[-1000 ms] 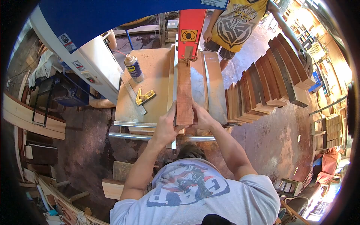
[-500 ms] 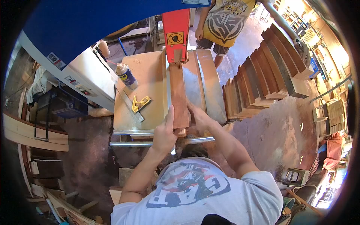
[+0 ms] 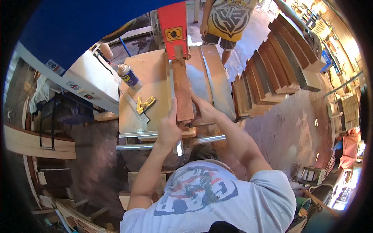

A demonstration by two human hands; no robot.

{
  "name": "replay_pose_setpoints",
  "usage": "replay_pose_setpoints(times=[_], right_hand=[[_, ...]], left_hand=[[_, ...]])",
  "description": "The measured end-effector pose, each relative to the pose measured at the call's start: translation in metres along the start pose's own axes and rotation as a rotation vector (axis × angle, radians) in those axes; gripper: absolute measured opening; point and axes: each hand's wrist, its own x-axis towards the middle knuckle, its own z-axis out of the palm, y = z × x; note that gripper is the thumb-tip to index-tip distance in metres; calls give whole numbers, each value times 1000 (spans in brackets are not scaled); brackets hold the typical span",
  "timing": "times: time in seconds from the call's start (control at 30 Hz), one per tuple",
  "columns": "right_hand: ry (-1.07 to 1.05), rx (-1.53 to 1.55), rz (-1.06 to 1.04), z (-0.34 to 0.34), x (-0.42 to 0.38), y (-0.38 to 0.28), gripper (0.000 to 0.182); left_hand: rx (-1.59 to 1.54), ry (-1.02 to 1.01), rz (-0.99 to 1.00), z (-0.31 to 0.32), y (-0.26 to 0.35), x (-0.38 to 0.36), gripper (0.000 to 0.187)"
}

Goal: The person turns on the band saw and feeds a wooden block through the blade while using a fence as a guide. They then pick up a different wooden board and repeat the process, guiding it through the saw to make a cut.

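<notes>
A reddish-brown board [image 3: 182, 89] lies lengthwise on the bandsaw table [image 3: 155, 66], its far end under the red blade guard [image 3: 173, 35]. My left hand [image 3: 169, 125] grips its near left corner, thumb side along the edge. My right hand [image 3: 204, 108] presses on the board's right side, fingers pointing forward. To the left on the table stand a spray can [image 3: 129, 77] and a yellow clamp-like tool [image 3: 145, 105] beside a metal rule [image 3: 134, 101]. The blade itself is hidden behind the guard and wood.
A row of thick boards [image 3: 272, 66] leans at the right. Another person [image 3: 227, 19] stands beyond the saw table. The blue and white saw body [image 3: 93, 75] fills the upper left. Metal rails [image 3: 134, 147] run along the table's front edge. Stacked wood [image 3: 42, 147] lies at the left.
The board and both my hands have moved forward a little, toward the guard. The camera view has shifted slightly.
</notes>
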Motion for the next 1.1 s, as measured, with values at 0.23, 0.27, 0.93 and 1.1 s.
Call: replay_pose_setpoints(times=[0.23, 0.27, 0.93, 1.1], right_hand=[[-35, 251, 83, -2, 7, 7, 122], [-73, 439, 144, -6, 9, -5, 112], [-6, -83, 70, -20, 29, 13, 141], [-46, 185, 174, -24, 36, 5, 141]], left_hand=[[1, -9, -40, 3, -3, 9, 97], [9, -3, -48, 4, -3, 10, 97], [164, 20, -55, 8, -13, 34, 104], [203, 15, -75, 9, -16, 38, 105]])
